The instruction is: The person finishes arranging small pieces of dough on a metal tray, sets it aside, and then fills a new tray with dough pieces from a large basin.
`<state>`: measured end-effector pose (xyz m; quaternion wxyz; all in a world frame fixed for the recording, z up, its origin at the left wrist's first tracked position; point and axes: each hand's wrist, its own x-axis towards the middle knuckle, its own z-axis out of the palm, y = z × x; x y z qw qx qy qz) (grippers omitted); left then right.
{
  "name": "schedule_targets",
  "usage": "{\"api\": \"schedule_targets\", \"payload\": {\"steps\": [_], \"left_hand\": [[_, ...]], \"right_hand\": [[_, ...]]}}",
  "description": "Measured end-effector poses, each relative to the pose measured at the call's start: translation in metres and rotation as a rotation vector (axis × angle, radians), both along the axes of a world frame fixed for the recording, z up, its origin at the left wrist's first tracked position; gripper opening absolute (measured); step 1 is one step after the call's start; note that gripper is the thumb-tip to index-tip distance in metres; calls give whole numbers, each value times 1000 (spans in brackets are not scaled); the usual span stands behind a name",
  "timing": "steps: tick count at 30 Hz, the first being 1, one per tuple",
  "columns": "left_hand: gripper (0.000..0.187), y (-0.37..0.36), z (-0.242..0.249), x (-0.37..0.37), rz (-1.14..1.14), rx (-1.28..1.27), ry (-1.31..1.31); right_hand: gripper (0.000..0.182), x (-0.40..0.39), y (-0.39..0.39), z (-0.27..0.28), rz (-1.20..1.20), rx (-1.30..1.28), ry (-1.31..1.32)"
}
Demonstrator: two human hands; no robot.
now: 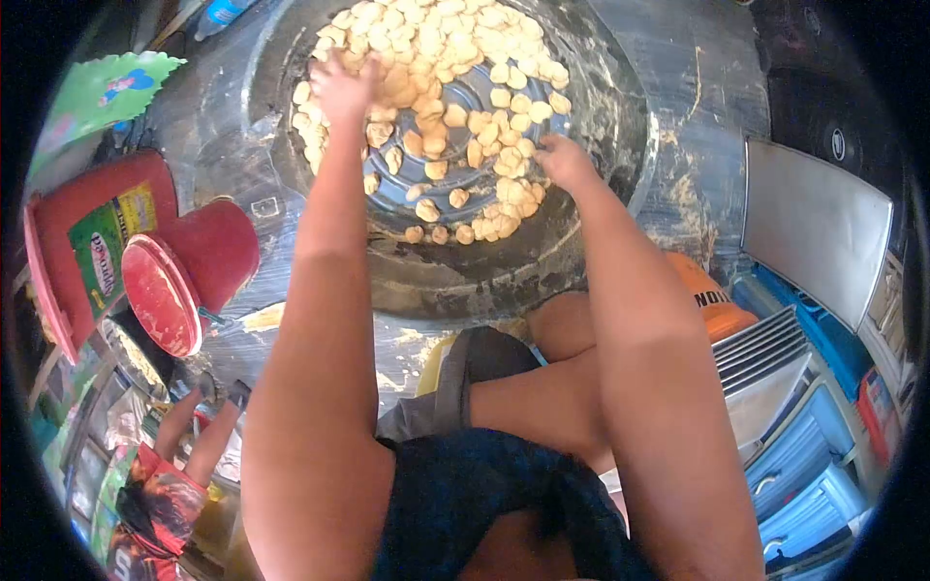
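Note:
A wide dark round pan [620, 116] lies in front of me, holding several pale yellow dough pieces [455, 58] spread over its ridged bottom. My left hand [341, 85] rests palm down on the pieces at the pan's left side, fingers spread. My right hand [564, 160] touches the pieces near the pan's right middle, fingers curled among them; whether it holds any is hidden. Both forearms reach out over my knees.
A red plastic container [92, 242] and a red tub with a lid [194, 271] stand at the left. A metal sheet [814, 223], blue crates [804, 465] and an orange object [712, 295] sit at the right. Another person's hands [199, 421] show at lower left.

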<state>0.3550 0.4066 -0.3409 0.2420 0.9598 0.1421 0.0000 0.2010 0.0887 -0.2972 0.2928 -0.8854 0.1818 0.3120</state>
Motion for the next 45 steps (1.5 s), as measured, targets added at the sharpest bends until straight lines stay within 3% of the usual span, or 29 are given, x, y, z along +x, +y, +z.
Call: {"api": "schedule_targets", "payload": {"steps": [2, 5, 7, 8, 9, 11, 13, 15, 17, 19, 21, 23, 24, 25, 26, 27, 28, 29, 31, 32, 34, 35, 37, 39, 41, 42, 44, 45], "left_hand": [[83, 1, -14, 8, 116, 18, -32], [90, -43, -10, -7, 84, 262, 246], [95, -63, -16, -40, -117, 225, 234], [98, -76, -23, -61, -237, 37, 397], [92, -108, 26, -89, -464, 308, 458], [70, -133, 41, -134, -679, 19, 493], [62, -132, 36, -140, -515, -191, 326], [67, -100, 11, -113, -319, -142, 33], [76, -65, 0, -75, 44, 71, -13], [86, -28, -39, -51, 344, -374, 159], [97, -53, -35, -61, 186, 31, 296], [97, -83, -10, -94, 116, -108, 303], [97, -89, -22, -117, 14, -27, 332], [100, -100, -11, -140, -101, -171, 420], [90, -114, -9, -168, -199, -308, 283], [91, -124, 16, -186, -312, -282, 452], [91, -124, 31, -196, -571, -132, 441], [91, -122, 32, -194, -570, -133, 443], [78, -107, 34, -186, -342, -297, 267], [65, -99, 44, -168, -302, -230, 123], [79, -74, 0, -137, -51, -254, 103], [79, -79, -22, -132, -51, -251, 107], [89, -107, -50, -134, 15, 92, 231], [92, -148, -25, -160, -304, -82, 396], [82, -173, 1, -182, -422, -190, 476], [82, -173, 13, -183, -421, -195, 461], [75, -172, 34, -175, -742, -427, 413], [72, -175, 35, -161, -637, -411, 331]], "right_hand": [[46, 1, -2, -2, -64, 82, 68], [46, -1, -4, -3, -32, 32, 105], [46, 4, -2, -7, -29, 20, 117], [47, 7, 2, -7, -20, 51, 116], [48, 8, 5, -7, -7, 80, 118], [49, 7, 14, -8, 17, 48, 72], [51, -5, 14, -10, -44, 95, -1], [52, -10, 2, -14, -68, 63, 18], [55, -11, -7, -24, -100, 25, 24], [57, -16, -20, -44, -230, 88, 62], [59, -13, -21, -33, -244, 106, 59], [58, -12, -16, -34, -198, 52, 34], [58, -12, -12, -32, -196, 57, 29], [59, -10, -8, -29, -184, 71, 90], [60, -9, -6, -28, -174, 84, 152], [60, -8, -6, -32, -173, 83, 145], [62, -11, -6, -38, -172, 112, 121], [64, -16, -6, -44, -173, 141, 102], [68, -20, -12, -50, -230, 145, 136], [69, -21, -15, -52, -229, 106, 119], [74, -21, -15, -48, -225, 77, 130], [74, -20, -13, -46, -226, 81, 133], [80, -18, -9, -42, -243, 123, 103], [83, -11, -2, -35, -219, 86, 107], [82, 1, 2, -21, -305, 99, 89], [82, 6, 2, -20, -301, 94, 75], [77, 11, -4, -22, -299, 2, -3], [77, 12, -10, -22, -300, -2, -3]]}}
